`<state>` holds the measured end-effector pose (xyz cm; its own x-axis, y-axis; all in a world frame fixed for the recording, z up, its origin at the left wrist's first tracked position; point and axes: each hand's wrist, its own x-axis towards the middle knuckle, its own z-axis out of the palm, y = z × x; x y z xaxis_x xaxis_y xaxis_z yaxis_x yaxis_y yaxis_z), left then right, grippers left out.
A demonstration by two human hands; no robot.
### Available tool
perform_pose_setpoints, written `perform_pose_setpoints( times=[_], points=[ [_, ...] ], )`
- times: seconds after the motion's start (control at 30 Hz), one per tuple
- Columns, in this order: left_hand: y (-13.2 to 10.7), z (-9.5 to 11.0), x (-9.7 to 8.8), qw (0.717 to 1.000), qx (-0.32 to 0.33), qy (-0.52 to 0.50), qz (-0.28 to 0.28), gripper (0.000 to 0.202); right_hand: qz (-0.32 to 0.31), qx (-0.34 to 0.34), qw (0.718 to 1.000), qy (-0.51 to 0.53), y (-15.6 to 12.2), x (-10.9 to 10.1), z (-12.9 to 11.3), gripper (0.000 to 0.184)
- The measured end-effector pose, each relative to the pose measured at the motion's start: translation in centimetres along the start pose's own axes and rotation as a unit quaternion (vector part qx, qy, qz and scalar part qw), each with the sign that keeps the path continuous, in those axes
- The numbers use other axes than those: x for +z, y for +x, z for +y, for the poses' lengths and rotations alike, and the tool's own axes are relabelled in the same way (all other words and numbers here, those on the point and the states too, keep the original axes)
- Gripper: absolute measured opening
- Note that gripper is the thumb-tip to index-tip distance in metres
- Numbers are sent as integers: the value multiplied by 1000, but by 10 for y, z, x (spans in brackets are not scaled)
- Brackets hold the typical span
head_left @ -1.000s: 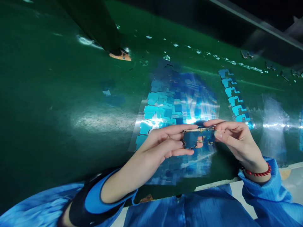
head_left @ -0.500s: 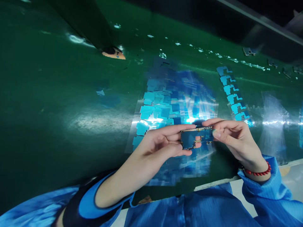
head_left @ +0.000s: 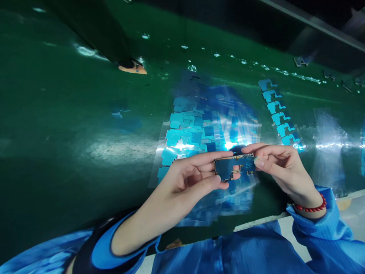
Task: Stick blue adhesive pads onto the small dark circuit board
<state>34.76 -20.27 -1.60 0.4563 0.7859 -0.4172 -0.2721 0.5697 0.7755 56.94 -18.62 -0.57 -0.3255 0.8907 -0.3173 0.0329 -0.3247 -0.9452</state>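
A small dark-blue circuit board [head_left: 228, 167] with gold edge contacts is held between both my hands above the green work surface [head_left: 71, 125]. My left hand [head_left: 188, 179] pinches its left end with thumb and fingers. My right hand [head_left: 278, 163] grips its right end with thumb and forefinger; a red bead bracelet is on that wrist. Under the board lies a stack of clear sheets carrying cyan film pieces [head_left: 199, 129]. Both arms wear blue sleeves.
A strip of cyan stickers [head_left: 278, 116] lies to the right of the stack. Another clear sheet [head_left: 327, 140] shines at the far right. A dark post base [head_left: 132, 68] stands at the back left. The surface's near edge runs just below my wrists.
Both hands with the board have drifted slightly left in the picture; the grip is the same.
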Motion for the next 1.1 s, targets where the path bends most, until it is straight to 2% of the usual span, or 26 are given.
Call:
perform_pose_setpoints(
  times=[0.27, 1.1],
  points=[
    [-2, 1, 0, 1000, -1, -16, -5, 41, 6, 8, 1000, 1, 0, 0, 0, 8],
    [0, 2, 1, 1000, 2, 0, -17, 37, 23, 6, 999, -26, -1, -1, 2, 5]
  ],
)
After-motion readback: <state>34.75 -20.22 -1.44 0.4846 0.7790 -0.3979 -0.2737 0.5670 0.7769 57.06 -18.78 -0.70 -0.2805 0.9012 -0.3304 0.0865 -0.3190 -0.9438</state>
